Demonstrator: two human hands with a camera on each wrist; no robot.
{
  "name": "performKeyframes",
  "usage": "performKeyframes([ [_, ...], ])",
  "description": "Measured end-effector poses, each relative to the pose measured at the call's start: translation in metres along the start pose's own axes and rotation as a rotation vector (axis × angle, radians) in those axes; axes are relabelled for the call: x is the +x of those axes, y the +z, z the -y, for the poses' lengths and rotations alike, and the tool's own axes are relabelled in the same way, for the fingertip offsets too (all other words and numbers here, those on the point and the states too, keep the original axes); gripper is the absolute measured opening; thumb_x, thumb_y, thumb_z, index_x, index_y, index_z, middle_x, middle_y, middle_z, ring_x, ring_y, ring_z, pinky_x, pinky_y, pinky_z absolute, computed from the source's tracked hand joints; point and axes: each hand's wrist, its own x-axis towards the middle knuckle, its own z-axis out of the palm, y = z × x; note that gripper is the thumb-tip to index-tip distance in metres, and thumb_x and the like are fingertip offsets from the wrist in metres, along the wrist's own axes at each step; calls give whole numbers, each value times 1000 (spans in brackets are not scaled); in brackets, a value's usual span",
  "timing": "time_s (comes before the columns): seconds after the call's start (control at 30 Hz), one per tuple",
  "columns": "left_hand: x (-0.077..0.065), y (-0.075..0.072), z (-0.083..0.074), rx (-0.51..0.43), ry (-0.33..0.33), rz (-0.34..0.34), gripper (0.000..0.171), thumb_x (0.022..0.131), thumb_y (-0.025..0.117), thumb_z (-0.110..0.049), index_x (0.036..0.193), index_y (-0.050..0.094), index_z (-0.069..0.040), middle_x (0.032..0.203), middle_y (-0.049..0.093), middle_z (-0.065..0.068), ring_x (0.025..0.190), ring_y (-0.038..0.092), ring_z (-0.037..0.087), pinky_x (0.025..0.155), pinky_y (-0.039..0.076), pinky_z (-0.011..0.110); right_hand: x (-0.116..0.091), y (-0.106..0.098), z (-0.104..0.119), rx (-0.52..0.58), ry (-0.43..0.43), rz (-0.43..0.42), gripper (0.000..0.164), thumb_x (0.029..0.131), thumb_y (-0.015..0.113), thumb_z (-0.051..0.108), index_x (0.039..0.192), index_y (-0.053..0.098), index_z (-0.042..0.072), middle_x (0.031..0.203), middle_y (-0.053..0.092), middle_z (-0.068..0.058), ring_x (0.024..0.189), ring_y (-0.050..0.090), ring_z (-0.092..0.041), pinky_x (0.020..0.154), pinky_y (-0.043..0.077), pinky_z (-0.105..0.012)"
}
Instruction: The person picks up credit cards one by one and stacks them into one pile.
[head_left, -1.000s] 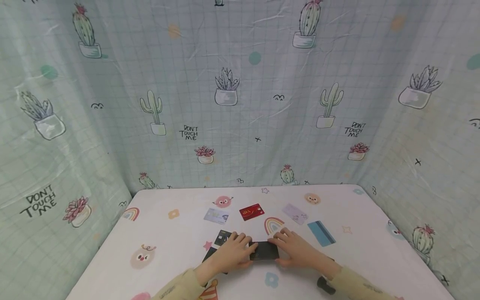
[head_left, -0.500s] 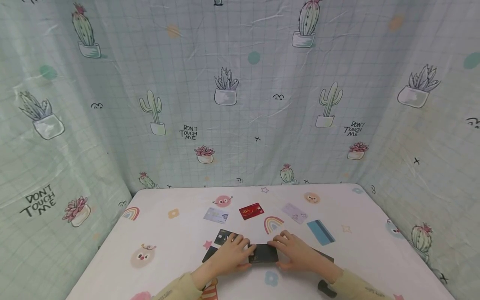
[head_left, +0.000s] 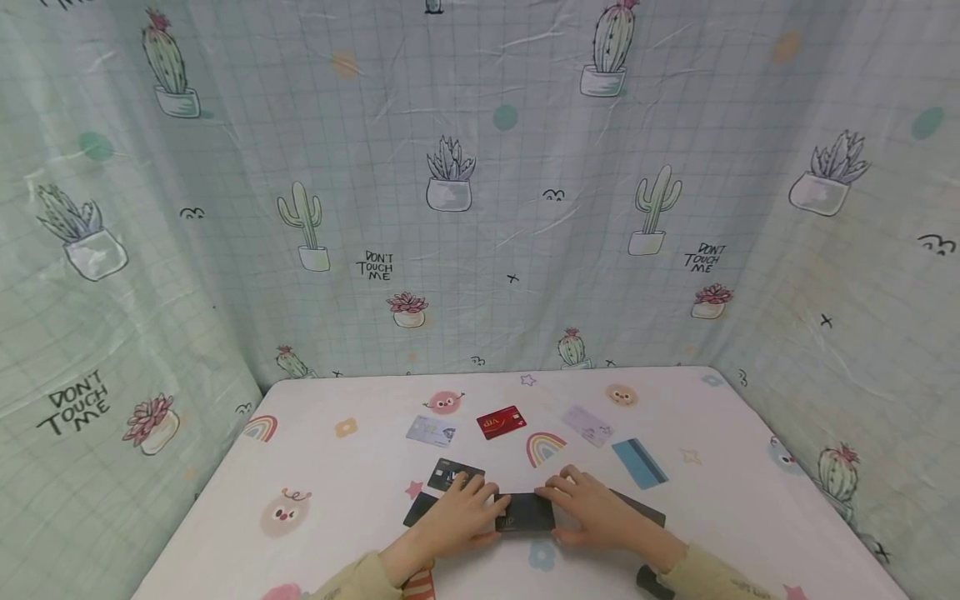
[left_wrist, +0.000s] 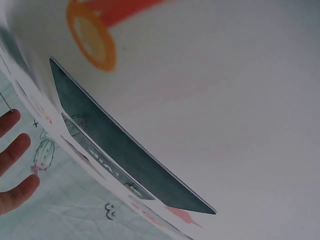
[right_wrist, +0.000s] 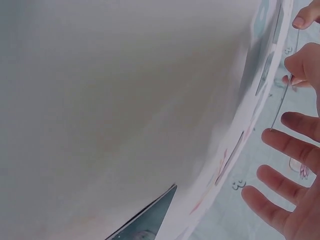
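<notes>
A black card (head_left: 525, 511) with faint VIP lettering is held up over the middle of the table, between both hands. My left hand (head_left: 459, 518) pinches its left end, and my right hand (head_left: 597, 515) pinches its right end. The right wrist view catches the same card nearly edge-on as a thin line (right_wrist: 283, 102) at the fingertips. Beside and partly under my left hand lie a black bank card (head_left: 444, 472) with a chip and a flat dark piece (head_left: 417, 508). Another dark flat piece (head_left: 643, 507) is partly covered by my right hand.
Further back lie a pale blue card (head_left: 431, 431), a red VIP card (head_left: 502, 422), a lilac card (head_left: 588, 426) and a blue striped card (head_left: 640, 463). A black object (head_left: 655, 582) sits by the right sleeve. Patterned curtains (head_left: 480, 250) enclose the white printed table (head_left: 337, 475).
Both hands have drawn the black card slightly toward the person. Its VIP lettering shows more clearly now. The other cards lie as before.
</notes>
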Motion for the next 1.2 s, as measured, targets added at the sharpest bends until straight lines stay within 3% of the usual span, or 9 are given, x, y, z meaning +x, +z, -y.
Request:
performKeyframes([
  [0.4,-7,0,2,-68,-29,9,45,81,56,-48,119,55,-23,108,59,-4,100,50,18,86,44,46,-1,4,5,-30,-28,-53,52,81,56,48,124,49,19,112,54,5,101,46,-15,81,45,-35],
  [0.93,-11,8,-3,-38,-16,32,45,79,58,-49,117,55,-27,106,61,-5,101,54,19,87,44,48,1,6,12,23,10,44,52,81,57,46,125,48,19,115,55,3,109,48,-24,86,44,-45],
  [1.2,-9,8,-4,-69,-20,62,44,78,59,-48,116,56,-27,106,61,-5,100,53,18,86,44,49,2,10,10,11,7,49,52,80,58,46,124,49,19,113,55,5,106,48,-21,84,45,-41],
])
